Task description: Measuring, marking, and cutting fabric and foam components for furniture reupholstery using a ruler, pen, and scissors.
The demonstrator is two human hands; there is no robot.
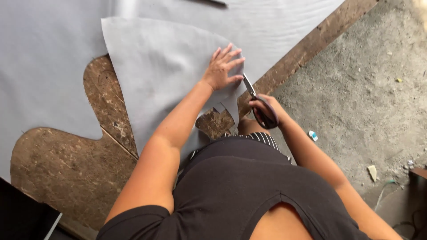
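The left hand (221, 69) lay flat, fingers spread, on the grey cloth (160, 71) over the table (71, 169); the right hand (266, 110) gripped scissors (255, 100) cutting beside it.

The grey fabric (169, 66) runs off the top and left edges, so its full outline cannot be seen. The left hand (222, 69) covers the cloth beneath its palm. The scissors (258, 102) show only part of their blades; the tips lie against the fabric's edge by the hand, and the right hand (267, 109) hides much of the handles, its fingers tucked out of sight through the loops. The wooden table (66, 169) is mostly buried under cloth and the person's body. Small scraps on the concrete floor (356, 89) are too tiny to identify. A dark object (22, 218) at the lower left corner is cut off.
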